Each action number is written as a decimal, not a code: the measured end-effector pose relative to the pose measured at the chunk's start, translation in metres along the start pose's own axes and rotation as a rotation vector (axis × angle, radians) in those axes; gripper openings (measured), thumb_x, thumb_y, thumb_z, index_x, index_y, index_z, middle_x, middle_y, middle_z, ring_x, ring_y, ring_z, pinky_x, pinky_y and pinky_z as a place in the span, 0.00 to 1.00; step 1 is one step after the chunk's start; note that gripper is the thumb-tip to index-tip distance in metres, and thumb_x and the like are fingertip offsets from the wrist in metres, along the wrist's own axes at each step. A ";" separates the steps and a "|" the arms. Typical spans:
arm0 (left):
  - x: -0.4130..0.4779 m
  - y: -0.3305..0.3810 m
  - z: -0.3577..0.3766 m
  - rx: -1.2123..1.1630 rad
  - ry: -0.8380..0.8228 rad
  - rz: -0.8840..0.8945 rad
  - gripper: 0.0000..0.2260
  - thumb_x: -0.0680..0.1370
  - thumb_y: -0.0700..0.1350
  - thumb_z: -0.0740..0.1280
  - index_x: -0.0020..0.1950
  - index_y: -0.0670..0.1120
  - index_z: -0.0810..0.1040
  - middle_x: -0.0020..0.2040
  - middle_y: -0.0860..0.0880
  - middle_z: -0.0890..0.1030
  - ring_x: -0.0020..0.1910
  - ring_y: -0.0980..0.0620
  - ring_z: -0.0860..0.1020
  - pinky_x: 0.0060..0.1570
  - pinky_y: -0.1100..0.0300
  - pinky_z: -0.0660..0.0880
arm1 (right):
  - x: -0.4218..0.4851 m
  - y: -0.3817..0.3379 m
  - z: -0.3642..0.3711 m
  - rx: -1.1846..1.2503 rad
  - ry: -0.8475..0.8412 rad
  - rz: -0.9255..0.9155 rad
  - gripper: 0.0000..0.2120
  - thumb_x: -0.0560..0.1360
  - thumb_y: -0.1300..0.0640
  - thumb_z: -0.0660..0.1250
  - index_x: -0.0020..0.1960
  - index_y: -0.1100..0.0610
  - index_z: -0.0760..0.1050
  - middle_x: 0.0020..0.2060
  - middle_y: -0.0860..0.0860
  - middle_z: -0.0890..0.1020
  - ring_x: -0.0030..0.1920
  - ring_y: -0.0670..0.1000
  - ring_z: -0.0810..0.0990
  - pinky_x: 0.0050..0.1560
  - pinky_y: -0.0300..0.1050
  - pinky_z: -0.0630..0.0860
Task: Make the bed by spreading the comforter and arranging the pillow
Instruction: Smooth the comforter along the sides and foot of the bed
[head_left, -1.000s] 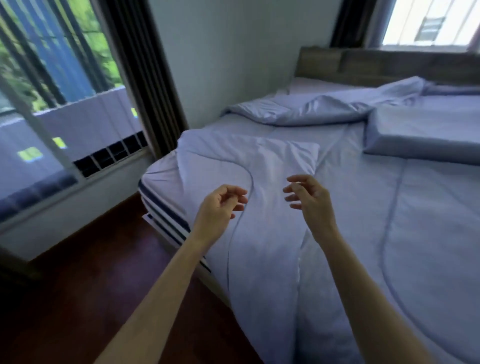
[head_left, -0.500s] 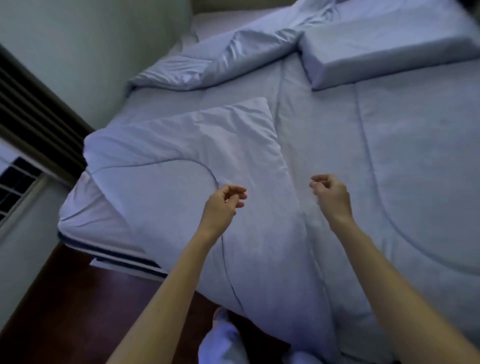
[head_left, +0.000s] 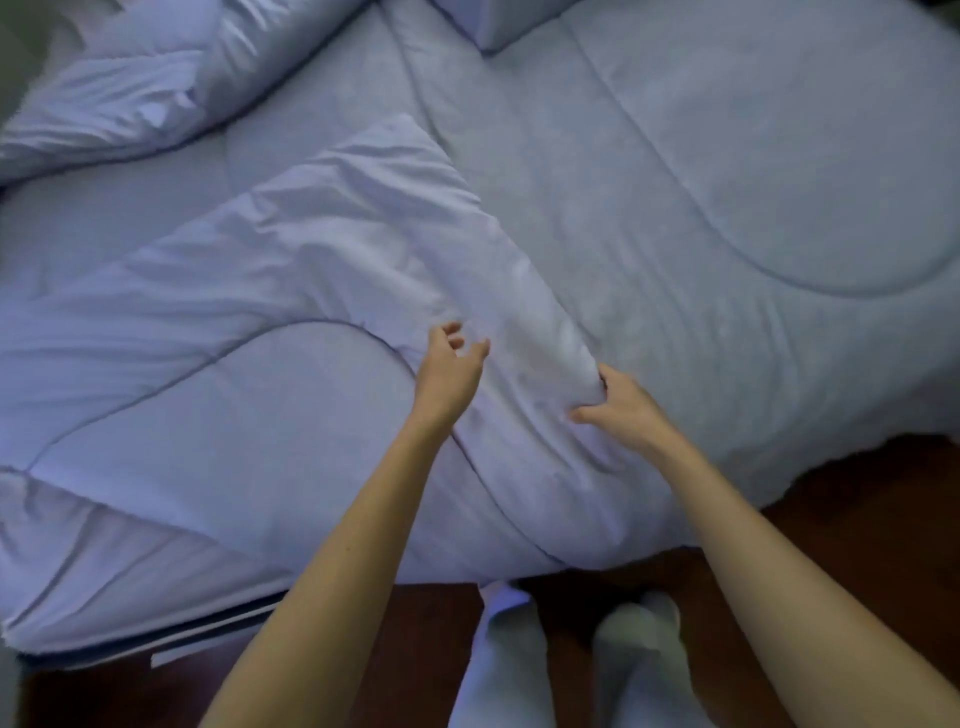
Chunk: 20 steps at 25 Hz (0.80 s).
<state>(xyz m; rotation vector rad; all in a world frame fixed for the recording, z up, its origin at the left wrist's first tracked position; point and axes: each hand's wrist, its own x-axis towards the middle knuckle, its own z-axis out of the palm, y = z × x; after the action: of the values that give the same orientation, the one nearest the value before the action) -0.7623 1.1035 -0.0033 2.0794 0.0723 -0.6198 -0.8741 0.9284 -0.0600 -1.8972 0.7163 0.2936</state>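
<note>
from the head camera, looking steeply down: a pale lavender-blue quilted comforter (head_left: 675, 208) with curved stitch lines covers most of the bed and hangs over the near edge toward the dark reddish-brown wooden floor (head_left: 857, 509). a large corner flap of the comforter (head_left: 322, 260) is folded back on top of itself, its point reaching up toward the middle of the bed and its creased, paler underside facing up.

the right hand (head_left: 623, 405) grips the right-hand edge of that folded flap, fingers curled over and clenched into the fabric with the thumb stretched out to the left on top of the cloth. the left hand (head_left: 449, 369) is just beside it to the left, over the flap, with fingers loose and spread and nothing between them; it seems to hover just above the fabric, though whether the fingertips touch is hard to tell in the dim, slightly blurred picture.

at the top left a bunched, rumpled mass of the same blue bedding (head_left: 156, 88) lies along the far side. at the top edge, the corner of a flat rectangular blue pillow (head_left: 478, 26) lies on the comforter, well apart from both hands.

below the bed's edge, two feet in pale socks (head_left: 634, 623) stand on the floor, close against the mattress.
</note>
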 end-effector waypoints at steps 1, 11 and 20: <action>0.000 0.003 0.006 0.001 0.012 0.039 0.24 0.77 0.51 0.66 0.70 0.45 0.64 0.68 0.44 0.71 0.65 0.47 0.72 0.65 0.52 0.69 | -0.014 0.000 0.004 -0.016 0.008 -0.023 0.32 0.62 0.55 0.73 0.65 0.56 0.73 0.53 0.51 0.80 0.54 0.51 0.78 0.52 0.45 0.75; -0.039 -0.045 0.007 0.812 0.189 0.309 0.42 0.73 0.37 0.65 0.76 0.61 0.45 0.78 0.42 0.40 0.72 0.34 0.59 0.61 0.39 0.69 | -0.190 0.041 0.064 -0.315 -0.347 -0.265 0.22 0.69 0.63 0.62 0.53 0.37 0.74 0.42 0.43 0.76 0.47 0.51 0.77 0.51 0.53 0.73; -0.176 -0.114 -0.161 0.236 0.704 0.074 0.18 0.71 0.42 0.62 0.60 0.47 0.69 0.56 0.39 0.79 0.57 0.37 0.77 0.54 0.49 0.73 | -0.277 0.058 0.135 -0.415 -0.319 -0.339 0.20 0.69 0.50 0.70 0.59 0.47 0.72 0.52 0.49 0.82 0.52 0.55 0.79 0.49 0.48 0.73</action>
<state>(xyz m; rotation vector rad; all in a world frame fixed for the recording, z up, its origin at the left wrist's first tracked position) -0.8832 1.3305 0.0586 2.4277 0.3341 0.1818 -1.1123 1.1289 -0.0222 -2.2505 0.1163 0.5443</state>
